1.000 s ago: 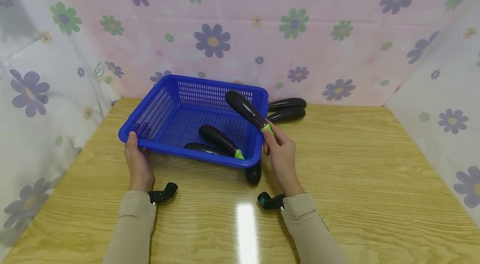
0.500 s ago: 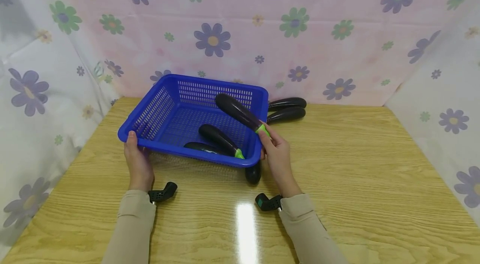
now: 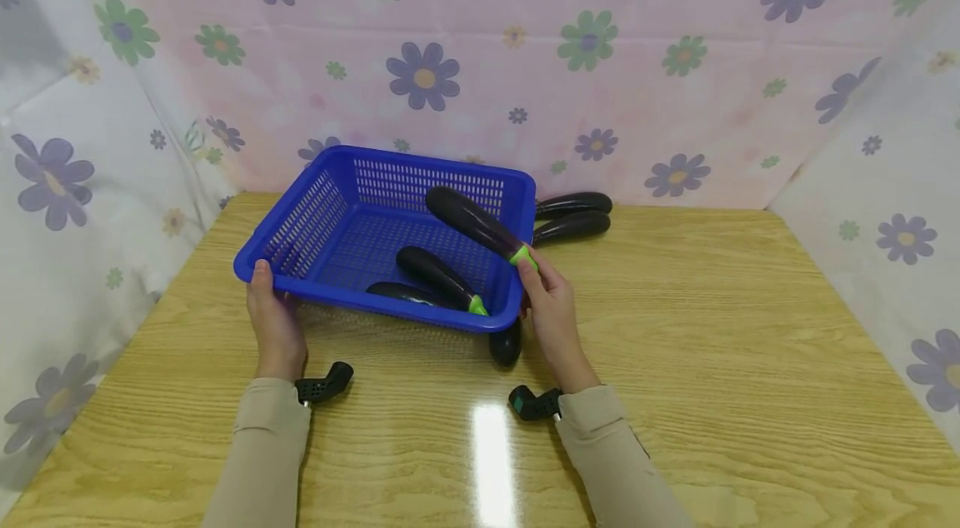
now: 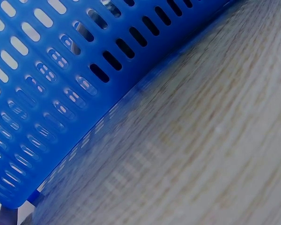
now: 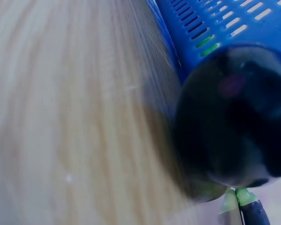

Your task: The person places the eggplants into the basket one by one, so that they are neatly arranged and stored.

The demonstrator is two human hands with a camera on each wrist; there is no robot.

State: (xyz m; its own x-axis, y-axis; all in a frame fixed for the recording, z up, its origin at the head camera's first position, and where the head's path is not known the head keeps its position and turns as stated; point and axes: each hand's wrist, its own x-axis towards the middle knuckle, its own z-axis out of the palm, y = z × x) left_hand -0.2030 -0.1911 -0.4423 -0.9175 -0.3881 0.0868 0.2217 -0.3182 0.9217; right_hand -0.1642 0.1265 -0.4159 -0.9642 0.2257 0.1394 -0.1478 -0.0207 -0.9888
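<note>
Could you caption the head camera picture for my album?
Left hand grips a blue basket; right hand holds an eggplant over it.

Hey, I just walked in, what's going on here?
A person's left hand holds the near left corner of a blue basket. Their right hand grips an eggplant by its green cap, with its dark body over the basket. Two other eggplants lie inside. On the table, one more sits by the basket's near right corner, partly hidden, and a pair lies beyond its right side.
</note>
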